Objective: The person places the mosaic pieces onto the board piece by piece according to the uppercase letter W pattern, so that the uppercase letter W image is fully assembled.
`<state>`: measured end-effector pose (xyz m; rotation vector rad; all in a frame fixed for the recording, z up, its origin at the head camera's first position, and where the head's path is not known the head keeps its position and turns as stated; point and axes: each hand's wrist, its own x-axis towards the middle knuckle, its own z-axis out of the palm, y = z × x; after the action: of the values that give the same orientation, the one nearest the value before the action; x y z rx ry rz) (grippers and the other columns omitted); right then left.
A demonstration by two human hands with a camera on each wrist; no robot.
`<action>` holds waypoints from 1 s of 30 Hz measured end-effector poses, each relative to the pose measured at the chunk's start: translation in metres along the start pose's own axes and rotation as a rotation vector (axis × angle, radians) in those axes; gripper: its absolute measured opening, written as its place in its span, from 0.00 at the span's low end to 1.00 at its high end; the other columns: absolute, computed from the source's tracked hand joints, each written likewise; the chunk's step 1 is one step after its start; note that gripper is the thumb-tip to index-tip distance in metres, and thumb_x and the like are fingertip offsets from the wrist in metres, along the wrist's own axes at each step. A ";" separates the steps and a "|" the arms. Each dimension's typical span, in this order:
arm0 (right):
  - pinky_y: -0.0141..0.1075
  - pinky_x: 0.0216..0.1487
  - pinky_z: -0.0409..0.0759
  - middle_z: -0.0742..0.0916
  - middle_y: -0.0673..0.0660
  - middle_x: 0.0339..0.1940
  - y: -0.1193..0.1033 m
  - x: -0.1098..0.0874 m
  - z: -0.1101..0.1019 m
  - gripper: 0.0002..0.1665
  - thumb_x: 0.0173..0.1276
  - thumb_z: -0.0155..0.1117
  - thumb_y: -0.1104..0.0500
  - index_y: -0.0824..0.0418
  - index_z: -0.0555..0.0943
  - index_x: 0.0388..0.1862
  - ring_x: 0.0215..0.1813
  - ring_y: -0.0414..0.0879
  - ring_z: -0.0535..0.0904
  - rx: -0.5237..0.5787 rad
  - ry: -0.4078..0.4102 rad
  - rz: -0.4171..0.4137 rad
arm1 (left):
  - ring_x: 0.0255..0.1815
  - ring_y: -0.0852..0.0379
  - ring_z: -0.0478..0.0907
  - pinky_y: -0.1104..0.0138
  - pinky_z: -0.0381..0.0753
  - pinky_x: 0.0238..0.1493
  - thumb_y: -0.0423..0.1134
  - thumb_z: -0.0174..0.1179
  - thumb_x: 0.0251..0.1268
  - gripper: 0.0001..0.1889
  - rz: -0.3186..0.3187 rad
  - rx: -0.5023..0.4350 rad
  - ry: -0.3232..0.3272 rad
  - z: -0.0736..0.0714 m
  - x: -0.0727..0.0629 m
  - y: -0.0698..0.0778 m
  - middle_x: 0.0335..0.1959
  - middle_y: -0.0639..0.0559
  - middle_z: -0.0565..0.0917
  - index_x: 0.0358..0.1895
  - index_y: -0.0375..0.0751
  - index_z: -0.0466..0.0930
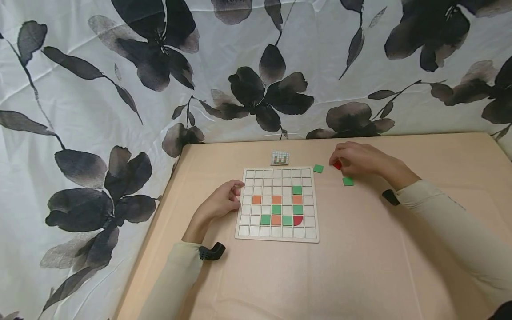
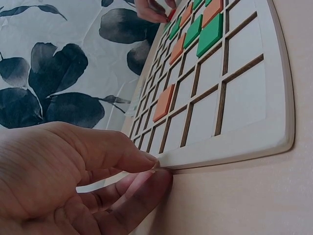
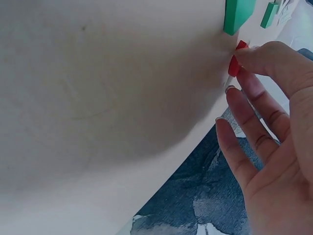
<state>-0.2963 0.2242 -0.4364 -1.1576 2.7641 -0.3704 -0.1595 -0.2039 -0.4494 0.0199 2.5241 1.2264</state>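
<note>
A pale grid board [image 1: 254,230] lies on the table, with several green and orange square tiles and a red rounded tile [image 1: 298,220] in its cells. At its left edge, my left hand [image 1: 219,200] holds the rim between thumb and fingertips, as the left wrist view shows. Beyond the board's far right corner, my right hand [image 1: 362,158] pinches a red tile [image 3: 234,65] between thumb and index finger, low over the table, the other fingers spread loosely. Two loose green tiles lie close by: one [image 1: 348,181] just below this hand, another [image 1: 318,169] beside the board's corner.
A small card [image 1: 279,158] with a printed grid pattern lies behind the board. The wooden table [image 1: 280,284] ends at the back against a white cloth [image 1: 224,49] with dark flowers, which also hangs along the left side.
</note>
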 end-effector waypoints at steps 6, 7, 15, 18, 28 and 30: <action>0.45 0.43 0.79 0.83 0.51 0.40 -0.003 0.000 0.001 0.15 0.57 0.72 0.65 0.55 0.87 0.44 0.43 0.47 0.75 -0.011 -0.009 0.030 | 0.40 0.52 0.72 0.67 0.72 0.35 0.20 0.63 0.60 0.33 -0.004 0.006 0.004 0.000 -0.001 0.000 0.46 0.44 0.73 0.70 0.38 0.69; 0.45 0.43 0.79 0.83 0.51 0.40 -0.004 0.000 0.000 0.15 0.57 0.73 0.64 0.56 0.87 0.45 0.43 0.47 0.76 -0.012 -0.013 0.041 | 0.40 0.53 0.72 0.67 0.72 0.35 0.20 0.63 0.60 0.33 -0.002 0.006 0.003 0.000 -0.001 0.000 0.46 0.44 0.73 0.70 0.38 0.69; 0.48 0.47 0.81 0.85 0.51 0.39 -0.007 0.000 0.000 0.15 0.60 0.75 0.59 0.58 0.88 0.46 0.41 0.47 0.77 -0.007 -0.056 0.102 | 0.40 0.53 0.72 0.67 0.73 0.35 0.20 0.63 0.60 0.32 -0.002 0.016 -0.003 -0.001 -0.002 -0.003 0.45 0.45 0.73 0.69 0.38 0.69; 0.46 0.47 0.80 0.86 0.50 0.38 -0.009 -0.002 0.000 0.16 0.60 0.74 0.60 0.57 0.88 0.48 0.40 0.46 0.77 0.022 -0.064 0.099 | 0.40 0.52 0.72 0.67 0.73 0.35 0.20 0.63 0.60 0.32 0.001 0.020 -0.004 -0.001 -0.002 -0.003 0.46 0.45 0.73 0.69 0.37 0.69; 0.43 0.43 0.78 0.84 0.49 0.36 -0.013 -0.004 0.002 0.15 0.62 0.70 0.66 0.55 0.88 0.48 0.39 0.44 0.78 0.065 -0.039 0.022 | 0.40 0.52 0.72 0.67 0.73 0.36 0.20 0.63 0.60 0.32 0.012 0.025 -0.013 -0.003 -0.003 -0.005 0.46 0.44 0.73 0.69 0.37 0.69; 0.43 0.44 0.79 0.84 0.49 0.37 -0.013 -0.004 0.003 0.15 0.62 0.72 0.65 0.55 0.88 0.48 0.39 0.43 0.78 0.068 -0.031 0.007 | 0.40 0.52 0.72 0.67 0.73 0.36 0.21 0.63 0.60 0.32 0.015 0.027 -0.016 -0.004 -0.003 -0.005 0.46 0.45 0.72 0.70 0.37 0.69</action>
<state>-0.2838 0.2173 -0.4357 -1.1279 2.7064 -0.4385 -0.1567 -0.2104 -0.4504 0.0541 2.5309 1.1936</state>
